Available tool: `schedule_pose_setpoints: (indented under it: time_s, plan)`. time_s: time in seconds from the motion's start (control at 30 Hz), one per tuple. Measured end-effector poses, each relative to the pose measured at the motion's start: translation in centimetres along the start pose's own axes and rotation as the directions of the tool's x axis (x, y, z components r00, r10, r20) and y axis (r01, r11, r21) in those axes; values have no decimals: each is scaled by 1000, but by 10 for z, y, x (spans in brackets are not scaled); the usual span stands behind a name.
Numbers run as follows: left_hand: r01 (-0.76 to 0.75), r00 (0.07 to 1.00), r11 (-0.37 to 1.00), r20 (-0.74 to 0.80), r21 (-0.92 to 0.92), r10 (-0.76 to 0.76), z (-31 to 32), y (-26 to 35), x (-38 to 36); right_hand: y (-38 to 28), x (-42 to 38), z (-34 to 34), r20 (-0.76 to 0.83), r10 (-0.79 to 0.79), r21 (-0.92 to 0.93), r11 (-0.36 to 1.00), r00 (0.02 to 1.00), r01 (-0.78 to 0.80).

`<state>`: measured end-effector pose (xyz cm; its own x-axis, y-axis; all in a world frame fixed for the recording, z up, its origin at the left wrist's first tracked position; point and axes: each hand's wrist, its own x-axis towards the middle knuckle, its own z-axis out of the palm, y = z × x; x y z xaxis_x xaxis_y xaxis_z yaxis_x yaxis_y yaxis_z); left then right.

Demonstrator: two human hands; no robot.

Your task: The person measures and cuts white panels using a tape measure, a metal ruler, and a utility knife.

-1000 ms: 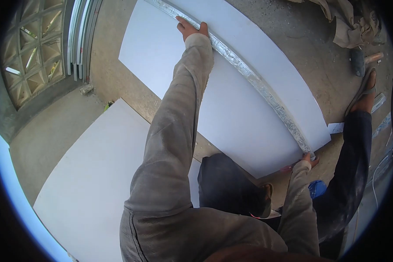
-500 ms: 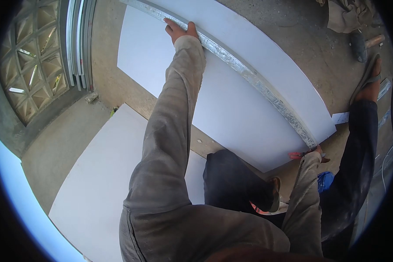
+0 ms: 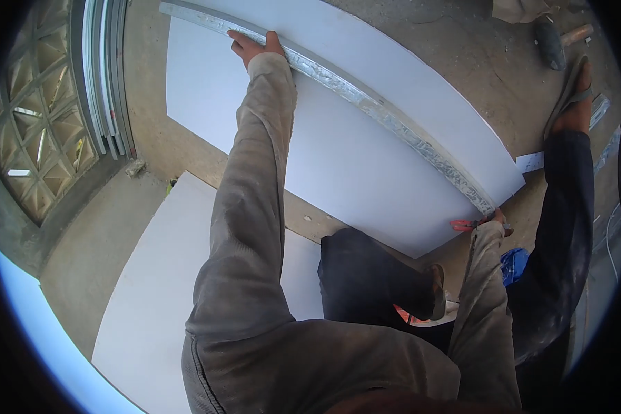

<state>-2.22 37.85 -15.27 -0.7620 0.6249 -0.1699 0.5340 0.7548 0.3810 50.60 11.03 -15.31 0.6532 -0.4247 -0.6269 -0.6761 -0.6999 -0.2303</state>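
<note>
A long, shiny metal channel [image 3: 386,117] lies across a white board [image 3: 366,172] on the floor. My left hand [image 3: 257,50] rests on the channel near its far-left end, with thumb and fingers spread apart against it. At the channel's lower right end, by the board's corner, my right hand [image 3: 494,222] is closed around a small red-handled tool [image 3: 464,225]. The tool's red part sticks out to the left of the fist. Its exact kind is hidden, and the fingers partly show.
A second white board [image 3: 145,276] lies at lower left. Metal profiles [image 3: 103,83] stand by a patterned block wall [image 3: 38,131]. A hammer [image 3: 552,45] lies at upper right, near my sandalled foot [image 3: 571,103]. A blue bag-like item [image 3: 514,265] is below my right hand.
The whole view has shifted, so the board, channel and both hands appear farther up and left. Both hands keep their places along the channel.
</note>
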Motion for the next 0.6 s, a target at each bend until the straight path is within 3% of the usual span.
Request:
schedule_pose_setpoints:
  time_s: [0.07, 0.13, 0.27, 0.33, 0.4, 0.43, 0.47, 0.5, 0.53, 0.6]
  plan:
    - [50, 997, 991, 66, -126, -42, -4, 9, -9, -1, -15, -4, 1, -17, 36, 999, 1000, 17]
    - [83, 993, 993, 87, -89, -75, -7, 19, -14, 11, -10, -4, -125, -235, 100, 964, 964, 248]
    - [48, 998, 997, 31, 66, -50, 7, 7, -1, 15, 20, -13, -56, -105, 147, 983, 993, 112]
    - [31, 999, 995, 19, 97, -33, 8, 3, 4, 12, 21, -16, 79, 15, 116, 993, 997, -24]
    - [57, 998, 990, -21, 130, -55, 12, 2, 6, 21, 8, -8, -52, -151, 83, 985, 987, 154]
    - [50, 999, 991, -22, 121, -48, 13, -1, 8, 18, 29, -23, 196, -47, 23, 999, 979, 43]
    - [50, 999, 994, -27, 95, -47, 15, -3, 10, 12, 8, -21, 184, 12, 9, 1000, 983, -14]
    - [26, 999, 999, -28, -44, -27, 19, -10, 14, 20, 25, -24, 139, -22, 19, 1000, 990, 19]
    - [18, 995, 997, -96, 79, -11, 20, -4, 12, 31, 44, -26, 28, -189, 96, 978, 982, 185]
    - [41, 994, 996, -102, 75, -33, 21, -4, 12, 28, 40, -25, -44, -127, 180, 975, 991, 133]
